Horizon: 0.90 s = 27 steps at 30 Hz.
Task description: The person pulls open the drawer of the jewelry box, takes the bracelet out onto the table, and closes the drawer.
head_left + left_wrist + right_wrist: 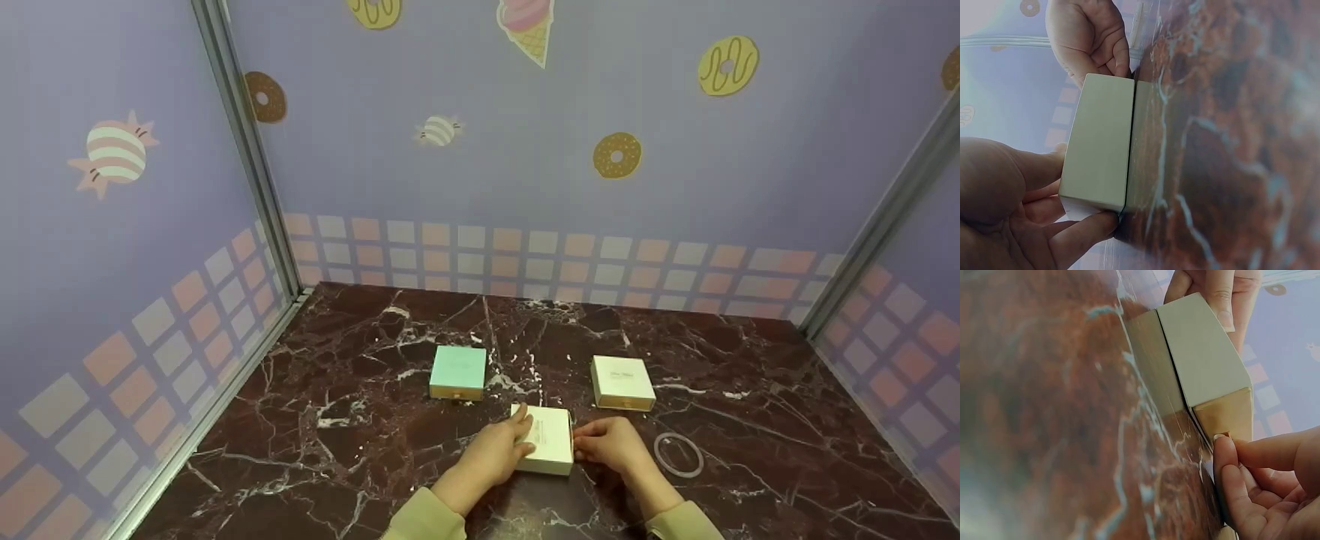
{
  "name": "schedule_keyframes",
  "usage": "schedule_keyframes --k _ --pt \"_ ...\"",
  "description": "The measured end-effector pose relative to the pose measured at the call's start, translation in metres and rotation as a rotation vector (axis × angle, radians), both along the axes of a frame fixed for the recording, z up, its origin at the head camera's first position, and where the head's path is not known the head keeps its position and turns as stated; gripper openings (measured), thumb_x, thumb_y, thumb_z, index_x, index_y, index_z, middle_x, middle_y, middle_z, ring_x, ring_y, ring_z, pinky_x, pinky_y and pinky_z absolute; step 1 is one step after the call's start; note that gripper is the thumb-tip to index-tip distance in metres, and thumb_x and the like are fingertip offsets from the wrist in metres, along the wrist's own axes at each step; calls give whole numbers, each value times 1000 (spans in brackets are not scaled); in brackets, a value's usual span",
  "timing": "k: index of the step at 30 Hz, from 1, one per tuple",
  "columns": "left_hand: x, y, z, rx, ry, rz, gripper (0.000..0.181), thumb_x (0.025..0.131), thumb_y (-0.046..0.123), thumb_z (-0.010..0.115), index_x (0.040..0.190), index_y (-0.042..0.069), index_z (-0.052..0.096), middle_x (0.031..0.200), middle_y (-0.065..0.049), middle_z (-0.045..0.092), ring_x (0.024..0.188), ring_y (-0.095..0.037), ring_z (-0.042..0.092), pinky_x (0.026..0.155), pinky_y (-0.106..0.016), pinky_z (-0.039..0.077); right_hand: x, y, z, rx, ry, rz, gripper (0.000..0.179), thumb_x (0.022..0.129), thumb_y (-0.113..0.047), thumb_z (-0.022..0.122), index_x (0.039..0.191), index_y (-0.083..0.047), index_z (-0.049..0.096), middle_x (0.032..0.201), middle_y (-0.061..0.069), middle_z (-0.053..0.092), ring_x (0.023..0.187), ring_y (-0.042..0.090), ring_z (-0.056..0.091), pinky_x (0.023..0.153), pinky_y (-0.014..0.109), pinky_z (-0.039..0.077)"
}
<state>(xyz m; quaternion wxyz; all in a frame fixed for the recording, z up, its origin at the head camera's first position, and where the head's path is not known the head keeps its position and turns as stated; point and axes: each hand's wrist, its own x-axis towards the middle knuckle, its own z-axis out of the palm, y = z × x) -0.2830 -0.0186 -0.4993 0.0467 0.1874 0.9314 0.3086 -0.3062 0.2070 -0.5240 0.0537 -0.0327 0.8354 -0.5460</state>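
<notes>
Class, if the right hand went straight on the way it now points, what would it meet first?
The gold end of the nearest cream box; the right hand seems to pinch a small tab there, though exact contact is unclear.

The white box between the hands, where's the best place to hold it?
I'd grip the left part of the white box, coming from the left and squeezing its near and far sides. Its walls look straight and parallel, so it shouldn't slip easily. The left hand holds that side; the right hand is at the gold end, so leave that uncovered.
</notes>
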Motion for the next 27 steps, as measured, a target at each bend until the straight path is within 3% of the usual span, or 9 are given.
schedule_keyframes --k 13,27 --pt "-1 0 0 -8 14 -2 56 100 24 66 150 3 52 164 -13 39 138 -41 55 116 -51 46 -1 4 2 5 4 18 13 87 10 68 94 19 73 78 17 76 62 8 68 57 16 59" --pt "2 0 0 -9 46 -1 55 99 23 66 149 3 53 163 -14 41 136 -42 56 116 -51 47 -1 9 5 14 -29 28 13 87 6 70 93 17 74 74 12 76 60 7 68 56 16 58"
